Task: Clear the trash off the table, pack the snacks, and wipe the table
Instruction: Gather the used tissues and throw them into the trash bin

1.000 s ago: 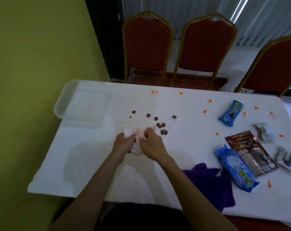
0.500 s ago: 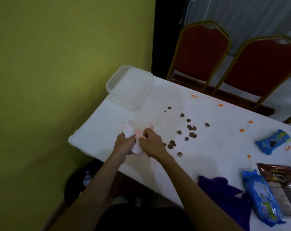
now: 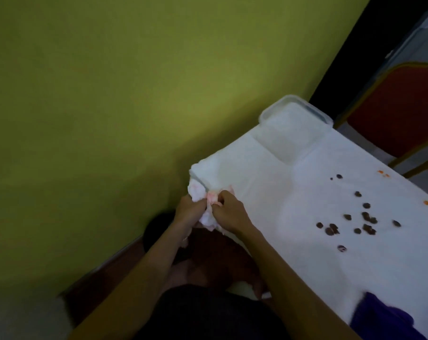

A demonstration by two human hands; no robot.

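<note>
Moved to the table [image 3: 257, 177] corner, left hand [image 3: 189, 213] and right hand [image 3: 231, 214] both grip the crumpled tissue [image 3: 198, 192].

There are no words, numbers or signs to read here. The crumpled tissue [image 3: 199, 192], the clear box [image 3: 294, 123] and the purple cloth [image 3: 384, 320] show no writing at all.
</note>
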